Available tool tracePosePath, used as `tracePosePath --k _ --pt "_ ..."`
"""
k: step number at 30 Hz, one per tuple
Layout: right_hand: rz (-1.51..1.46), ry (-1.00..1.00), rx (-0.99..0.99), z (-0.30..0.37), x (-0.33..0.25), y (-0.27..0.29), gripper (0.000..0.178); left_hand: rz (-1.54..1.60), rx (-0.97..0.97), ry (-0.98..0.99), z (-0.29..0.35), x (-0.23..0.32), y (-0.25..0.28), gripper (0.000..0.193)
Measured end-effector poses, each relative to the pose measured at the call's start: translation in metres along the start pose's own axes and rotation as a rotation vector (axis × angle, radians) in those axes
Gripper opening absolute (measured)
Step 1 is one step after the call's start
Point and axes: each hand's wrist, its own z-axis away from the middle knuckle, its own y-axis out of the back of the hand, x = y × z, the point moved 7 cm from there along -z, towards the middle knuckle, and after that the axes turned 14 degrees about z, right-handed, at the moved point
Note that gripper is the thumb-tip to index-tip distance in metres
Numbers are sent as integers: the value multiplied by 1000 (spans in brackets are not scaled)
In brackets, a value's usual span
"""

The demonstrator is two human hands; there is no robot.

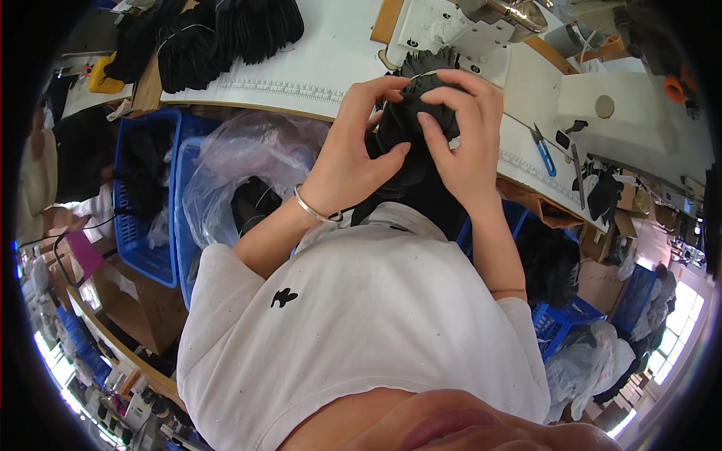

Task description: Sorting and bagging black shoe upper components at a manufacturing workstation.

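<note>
Both my hands close round a bundle of black fabric pieces point(410, 113) at the front edge of the white sewing table point(331, 45). A thin pale tie runs across the top of the bundle. My left hand point(368, 139), with a metal bangle at the wrist, grips its left side, thumb toward the middle. My right hand point(466, 124) holds the right side, its fingers bent over the top near the tie. The lower part of the bundle hangs toward my lap and is partly hidden by my hands.
A sewing machine point(602, 105) stands at the right. A blue cutter point(544, 152) and a ruler strip lie on the table. More black bundles point(256, 30) sit at the far left. Blue crates point(147, 225) and a clear plastic bag point(248, 150) stand below the table edge.
</note>
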Motion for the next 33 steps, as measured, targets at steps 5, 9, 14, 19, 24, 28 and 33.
tracePosePath --k 5,9,14,19,24,28,33 --pt "37 7 -24 -3 -12 7 17 -25 21 -9 0 -2 0 67" --pt "87 16 -16 -1 -11 2 20 13 33 -21 1 -1 0 68" --pt "41 24 37 0 -4 -1 22 44 16 -39 2 -7 2 68" --pt "36 164 -108 -11 -11 10 33 160 13 -107 5 -11 10 62" --pt "28 188 -261 -10 -8 3 41 129 -13 -123 7 -13 11 61" --pt "14 203 -235 -8 -9 7 39 114 -23 -126 8 -11 8 61" --pt "-61 89 -31 -2 -5 5 33 109 -17 -115 7 -13 9 60"
